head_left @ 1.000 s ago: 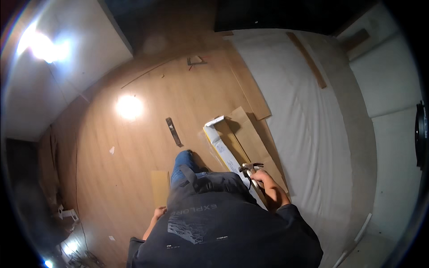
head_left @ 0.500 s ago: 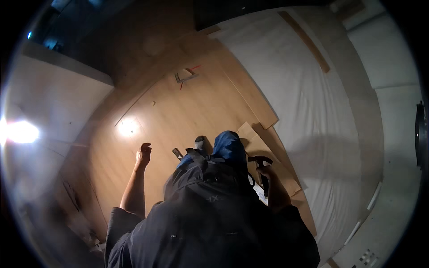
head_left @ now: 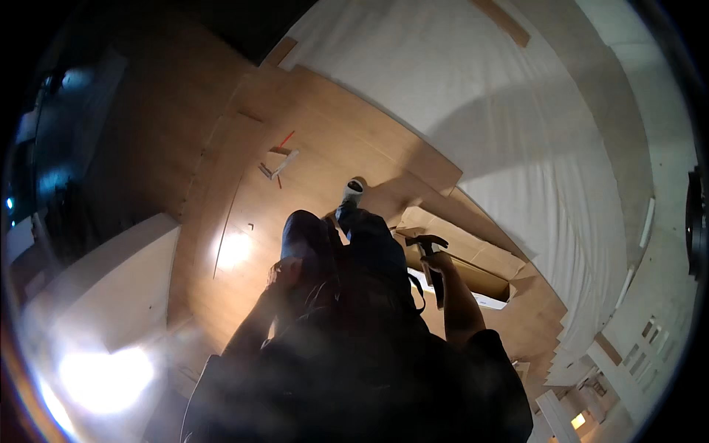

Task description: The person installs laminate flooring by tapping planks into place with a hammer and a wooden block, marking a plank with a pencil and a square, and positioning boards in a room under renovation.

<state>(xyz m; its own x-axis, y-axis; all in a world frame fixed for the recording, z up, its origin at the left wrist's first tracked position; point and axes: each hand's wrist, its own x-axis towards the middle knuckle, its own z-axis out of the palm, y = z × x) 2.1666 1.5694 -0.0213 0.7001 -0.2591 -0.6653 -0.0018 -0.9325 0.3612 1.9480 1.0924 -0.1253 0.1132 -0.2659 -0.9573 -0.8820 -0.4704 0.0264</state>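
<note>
My right hand (head_left: 437, 261) is closed round a claw hammer (head_left: 427, 241), its dark head up and its handle running down along my forearm. Beside it, to the right of my leg, lies a long opened cardboard box (head_left: 473, 251). My left hand (head_left: 284, 272) is at my bent left knee (head_left: 304, 229) and seems to rest on it. Shadow and blur hide how its fingers are set, and no object shows in it. One foot in a grey shoe (head_left: 354, 187) is stretched forward on the wood-look floor (head_left: 317, 122).
An angled grey-white piece with red strips (head_left: 279, 162) lies on the floor ahead. A pale sheet (head_left: 509, 140) covers the ground to the right, with a brown strip (head_left: 504, 22) on it. A pale wall-like block (head_left: 125, 273) and a glaring lamp (head_left: 107, 376) are at left.
My left hand has come in from the left to my knee. One foot has moved forward and the view has turned. The hammer stays in my right hand.
</note>
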